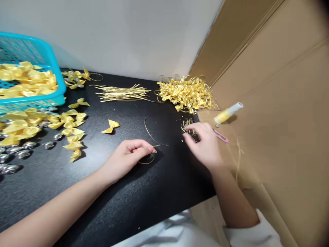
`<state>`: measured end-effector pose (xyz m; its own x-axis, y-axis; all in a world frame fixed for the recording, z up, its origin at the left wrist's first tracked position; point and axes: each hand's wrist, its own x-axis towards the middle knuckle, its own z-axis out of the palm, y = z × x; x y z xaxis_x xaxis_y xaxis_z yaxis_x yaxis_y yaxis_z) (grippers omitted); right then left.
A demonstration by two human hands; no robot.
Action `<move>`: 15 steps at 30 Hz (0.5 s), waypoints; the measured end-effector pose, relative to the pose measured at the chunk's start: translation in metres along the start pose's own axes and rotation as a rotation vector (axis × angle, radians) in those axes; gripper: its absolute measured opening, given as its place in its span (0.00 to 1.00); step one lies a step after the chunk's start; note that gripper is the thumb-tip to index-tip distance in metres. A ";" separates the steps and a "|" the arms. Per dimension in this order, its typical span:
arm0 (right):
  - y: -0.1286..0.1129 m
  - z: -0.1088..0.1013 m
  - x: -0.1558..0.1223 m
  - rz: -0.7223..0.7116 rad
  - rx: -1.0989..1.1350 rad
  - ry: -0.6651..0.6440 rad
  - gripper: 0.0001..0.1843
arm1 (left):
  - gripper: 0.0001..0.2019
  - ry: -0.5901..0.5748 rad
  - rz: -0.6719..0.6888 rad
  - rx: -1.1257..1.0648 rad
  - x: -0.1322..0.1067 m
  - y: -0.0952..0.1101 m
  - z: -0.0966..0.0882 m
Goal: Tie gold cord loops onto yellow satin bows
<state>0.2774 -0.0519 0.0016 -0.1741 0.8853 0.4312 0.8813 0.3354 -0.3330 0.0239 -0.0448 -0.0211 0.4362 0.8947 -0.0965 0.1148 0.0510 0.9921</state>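
Observation:
My left hand (130, 154) rests on the black table (102, 192) with its fingers curled, pinching a thin gold cord (151, 135) that loops under the fingertips. My right hand (204, 144) hovers at the table's right edge, fingers bent and slightly blurred, touching a small clump of gold cord scraps (187, 126). A pink-handled snipper (221, 137) lies just behind that hand. A single yellow ribbon bow (110, 126) lies ahead of my left hand.
A heap of finished yellow bows (186, 93) sits at the back right, a bundle of cut gold cords (122, 92) beside it. Loose bows (69, 128) and silver pieces (23, 151) lie at left by a turquoise basket (48, 58). A yellow thread spool (227, 113) rests on cardboard (282, 120).

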 end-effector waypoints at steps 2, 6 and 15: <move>0.034 -0.017 -0.011 0.216 -0.192 0.020 0.06 | 0.11 -0.001 0.032 0.035 0.000 -0.001 0.000; 0.088 -0.040 -0.032 0.371 -0.404 -0.049 0.14 | 0.12 -0.015 0.110 0.078 -0.001 -0.003 -0.001; 0.107 -0.039 -0.033 0.418 -0.585 -0.235 0.18 | 0.10 -0.017 -0.080 -0.141 -0.005 -0.003 0.003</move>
<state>0.3942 -0.0580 -0.0159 0.1944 0.9687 0.1544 0.9726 -0.2108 0.0979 0.0241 -0.0506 -0.0238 0.4456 0.8777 -0.1762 0.0242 0.1850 0.9824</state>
